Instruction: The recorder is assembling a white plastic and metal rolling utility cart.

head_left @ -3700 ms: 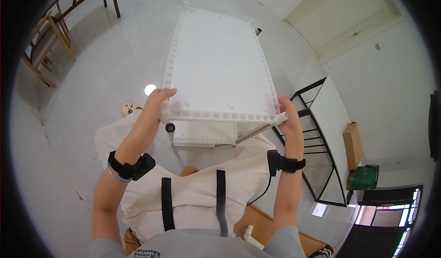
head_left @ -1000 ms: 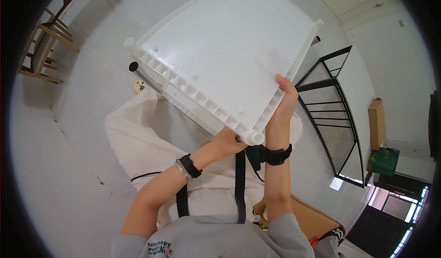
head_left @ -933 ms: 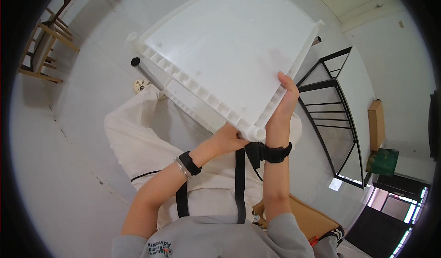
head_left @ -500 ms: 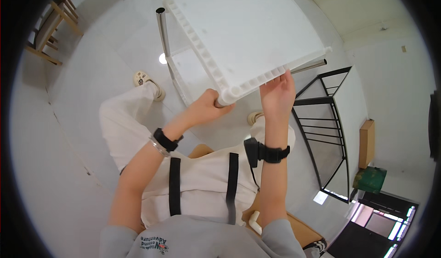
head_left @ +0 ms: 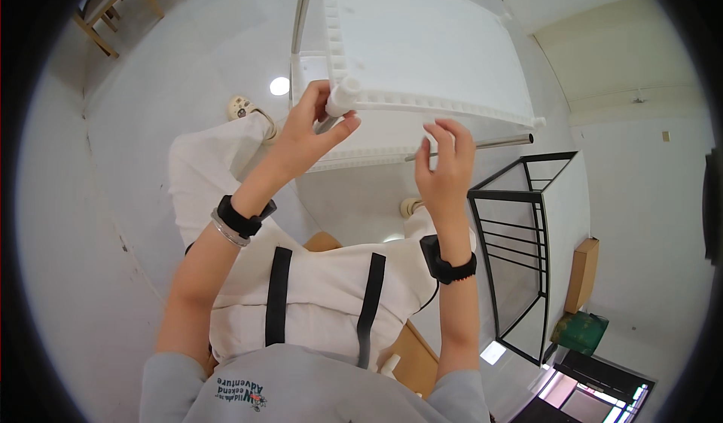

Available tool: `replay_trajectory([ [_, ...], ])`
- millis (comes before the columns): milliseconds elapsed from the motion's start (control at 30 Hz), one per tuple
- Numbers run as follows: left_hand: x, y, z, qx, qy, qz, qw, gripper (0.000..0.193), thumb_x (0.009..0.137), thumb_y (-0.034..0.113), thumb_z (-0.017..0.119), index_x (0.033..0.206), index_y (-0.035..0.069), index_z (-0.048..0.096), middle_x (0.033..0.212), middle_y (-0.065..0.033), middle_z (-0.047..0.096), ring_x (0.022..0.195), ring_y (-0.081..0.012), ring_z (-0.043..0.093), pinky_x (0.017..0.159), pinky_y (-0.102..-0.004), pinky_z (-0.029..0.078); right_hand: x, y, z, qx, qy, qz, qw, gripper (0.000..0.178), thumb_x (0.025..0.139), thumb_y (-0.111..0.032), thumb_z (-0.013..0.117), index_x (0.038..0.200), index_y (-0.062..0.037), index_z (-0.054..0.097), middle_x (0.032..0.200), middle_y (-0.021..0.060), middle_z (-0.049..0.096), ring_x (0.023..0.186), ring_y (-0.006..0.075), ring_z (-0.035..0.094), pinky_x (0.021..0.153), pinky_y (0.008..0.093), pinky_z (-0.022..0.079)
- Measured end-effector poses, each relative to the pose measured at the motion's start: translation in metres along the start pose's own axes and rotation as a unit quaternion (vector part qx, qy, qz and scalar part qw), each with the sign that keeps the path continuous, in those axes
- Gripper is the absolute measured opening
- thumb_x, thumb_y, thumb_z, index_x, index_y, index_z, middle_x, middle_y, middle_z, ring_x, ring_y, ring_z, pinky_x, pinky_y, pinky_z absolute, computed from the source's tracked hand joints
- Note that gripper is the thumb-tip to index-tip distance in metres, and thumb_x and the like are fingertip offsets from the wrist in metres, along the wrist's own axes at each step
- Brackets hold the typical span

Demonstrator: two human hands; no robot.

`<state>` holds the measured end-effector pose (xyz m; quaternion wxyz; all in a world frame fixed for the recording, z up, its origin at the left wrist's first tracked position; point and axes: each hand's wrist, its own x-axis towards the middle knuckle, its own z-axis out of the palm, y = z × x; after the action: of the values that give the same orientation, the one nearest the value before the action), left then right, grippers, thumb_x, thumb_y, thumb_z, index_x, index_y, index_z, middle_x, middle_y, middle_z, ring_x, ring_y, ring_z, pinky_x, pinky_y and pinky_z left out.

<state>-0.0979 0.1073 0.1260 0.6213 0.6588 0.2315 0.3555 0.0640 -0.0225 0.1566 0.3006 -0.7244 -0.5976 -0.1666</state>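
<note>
A white plastic shelf panel (head_left: 429, 39) with a ribbed edge and round corner sockets is in front of me, tilted. My left hand (head_left: 312, 125) is closed round its near left corner, thumb on one side and fingers on the other, where a bit of metal tube shows beneath the socket. My right hand (head_left: 449, 155) is raised below the panel's near edge, apart from it, with fingers bent and spread and nothing in them. Beneath is a second white shelf panel (head_left: 361, 152). One chrome tube (head_left: 301, 16) sticks up at the left, and another chrome tube (head_left: 506, 143) points out to the right.
A black metal frame (head_left: 520, 197) with crossbars stands on the right, near a cardboard box (head_left: 582, 276) and a green bag-like item (head_left: 580, 332). A wooden chair (head_left: 124, 9) is at the far left. Under me is a brown seat (head_left: 418, 355).
My right hand has let go of the panel's near edge and opened. The left hand stays at the corner, which has moved up and left in view as the panel turned.
</note>
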Motion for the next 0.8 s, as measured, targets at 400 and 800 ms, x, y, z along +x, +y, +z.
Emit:
replay_trajectory([
  [400,-0.001,0.007,-0.006,-0.142,-0.141,-0.037,0.979,0.041,0.094,0.034,0.038,0.119,0.001,0.042,0.102,-0.005,0.05,0.095,-0.0127,0.049,0.089,-0.0281,0.036,0.048,-0.02,0.038,-0.042,-0.045,-0.102,0.993,0.048,0.066,0.008,0.054,0.111,-0.0065,0.049,0.119,0.0118,0.048,0.113,0.0264,0.045,0.095,0.0465,0.033],
  [800,-0.018,0.004,0.009,-0.101,-0.085,-0.003,0.991,0.04,0.093,0.039,0.036,0.108,0.003,0.043,0.084,-0.0015,0.044,0.081,-0.0108,0.039,0.078,-0.0236,0.034,0.044,-0.021,0.037,-0.08,-0.049,-0.085,0.992,0.055,0.063,0.013,0.052,0.114,-0.0055,0.051,0.12,0.0146,0.049,0.113,0.029,0.047,0.094,0.0481,0.035],
])
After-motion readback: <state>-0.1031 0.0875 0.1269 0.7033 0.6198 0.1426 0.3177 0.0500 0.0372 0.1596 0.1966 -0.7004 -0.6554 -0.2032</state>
